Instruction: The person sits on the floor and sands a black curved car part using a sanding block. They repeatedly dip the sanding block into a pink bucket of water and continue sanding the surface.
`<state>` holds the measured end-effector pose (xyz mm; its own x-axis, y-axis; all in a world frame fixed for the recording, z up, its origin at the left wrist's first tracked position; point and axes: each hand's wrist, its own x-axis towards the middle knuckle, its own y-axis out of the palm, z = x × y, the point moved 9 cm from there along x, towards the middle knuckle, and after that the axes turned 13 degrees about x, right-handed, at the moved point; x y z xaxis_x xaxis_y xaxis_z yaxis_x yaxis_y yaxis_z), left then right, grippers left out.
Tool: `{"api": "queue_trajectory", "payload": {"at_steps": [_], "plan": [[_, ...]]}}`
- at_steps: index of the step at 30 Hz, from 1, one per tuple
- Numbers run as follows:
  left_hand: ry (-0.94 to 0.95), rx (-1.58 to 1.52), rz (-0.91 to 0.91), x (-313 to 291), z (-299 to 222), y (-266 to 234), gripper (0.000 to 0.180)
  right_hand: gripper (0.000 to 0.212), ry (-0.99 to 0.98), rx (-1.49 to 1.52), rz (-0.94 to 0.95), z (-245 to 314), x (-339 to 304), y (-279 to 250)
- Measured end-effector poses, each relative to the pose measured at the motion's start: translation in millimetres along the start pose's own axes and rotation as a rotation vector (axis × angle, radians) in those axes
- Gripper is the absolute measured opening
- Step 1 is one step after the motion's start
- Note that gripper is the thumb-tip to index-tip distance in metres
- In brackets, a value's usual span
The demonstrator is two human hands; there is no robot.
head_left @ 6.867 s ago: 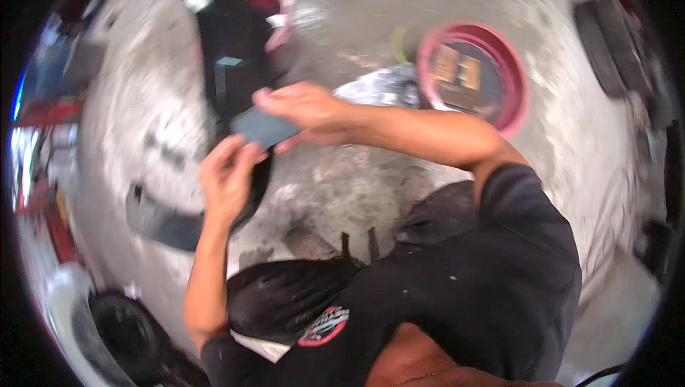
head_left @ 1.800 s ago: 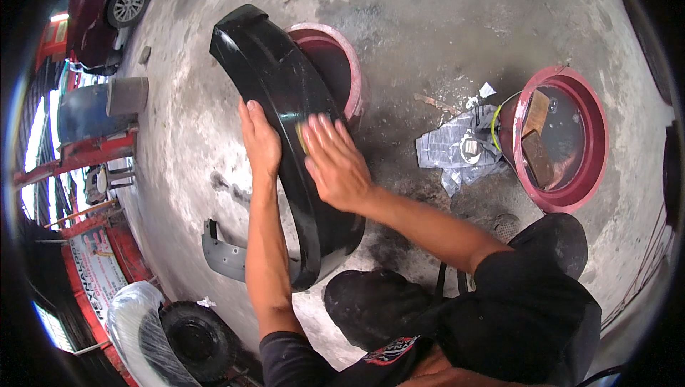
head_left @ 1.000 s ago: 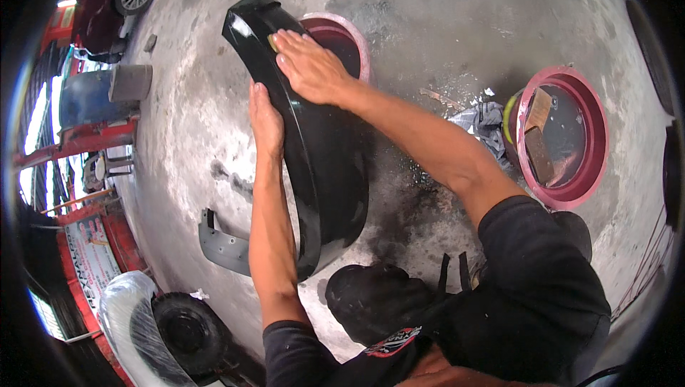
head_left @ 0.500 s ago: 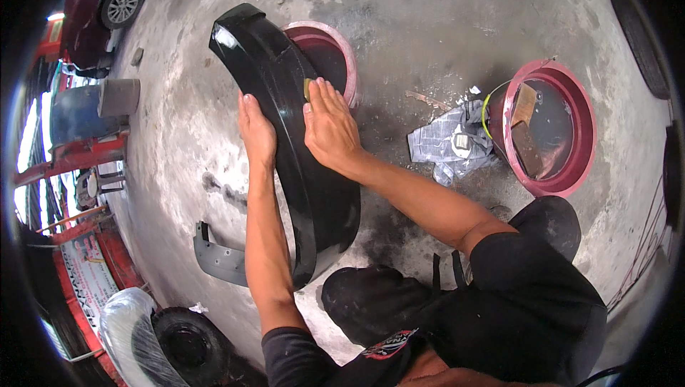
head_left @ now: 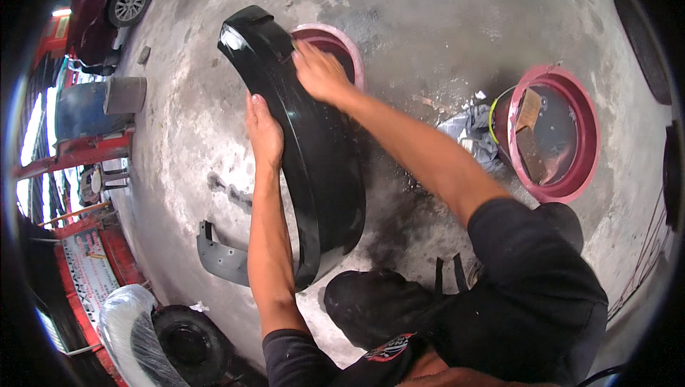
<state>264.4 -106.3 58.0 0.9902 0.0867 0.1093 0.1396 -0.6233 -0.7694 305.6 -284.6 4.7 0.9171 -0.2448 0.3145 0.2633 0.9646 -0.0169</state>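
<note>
A long, glossy black fender flare (head_left: 314, 151), a curved car panel, stands before me, with a pale reflection near its far end. My left hand (head_left: 265, 134) is wrapped against its left edge, thumb uppermost. My right hand (head_left: 321, 73) is closed over a small yellowish sanding pad (head_left: 294, 45) and presses it on the panel's right side near the far end. Only a sliver of the pad shows; the hand hides the rest. Below my left forearm, a grey curved piece with holes (head_left: 222, 260) sticks out; whether it belongs to the panel I cannot tell.
Partly behind the panel stands a pink tub (head_left: 342, 41). At right, a pink bucket (head_left: 586, 137) holds cloudy water and brown blocks (head_left: 529, 109). Crumpled newspaper (head_left: 471, 134) lies beside it. A tyre (head_left: 189, 344) is at lower left, a dark red car (head_left: 107, 9) at far left.
My right hand has slid the pad away from me and slightly left along the panel, toward its far end. My left hand stays on the left edge.
</note>
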Motion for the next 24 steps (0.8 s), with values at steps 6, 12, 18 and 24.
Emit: {"api": "queue_trajectory", "payload": {"at_steps": [6, 12, 18, 24], "plan": [[0.028, 0.002, -0.028, 3.8, 25.5, -8.1, 0.06, 0.049, -0.129, -0.114, -0.002, 46.3, -71.2, 10.0], [-0.038, -0.046, 0.005, -7.6, 6.4, -14.3, 0.058, 0.055, -0.27, -0.064, 0.126, 62.0, -111.1, 13.1], [0.109, -0.082, -0.054, 3.4, 7.5, -6.8, 0.054, 0.055, -0.328, -0.18, 0.209, 93.8, -116.0, 21.5], [0.0, -0.034, -0.044, 4.6, 32.1, -10.7, 0.058, 0.056, -0.296, -0.13, 0.219, 96.3, -119.8, 30.2]]}}
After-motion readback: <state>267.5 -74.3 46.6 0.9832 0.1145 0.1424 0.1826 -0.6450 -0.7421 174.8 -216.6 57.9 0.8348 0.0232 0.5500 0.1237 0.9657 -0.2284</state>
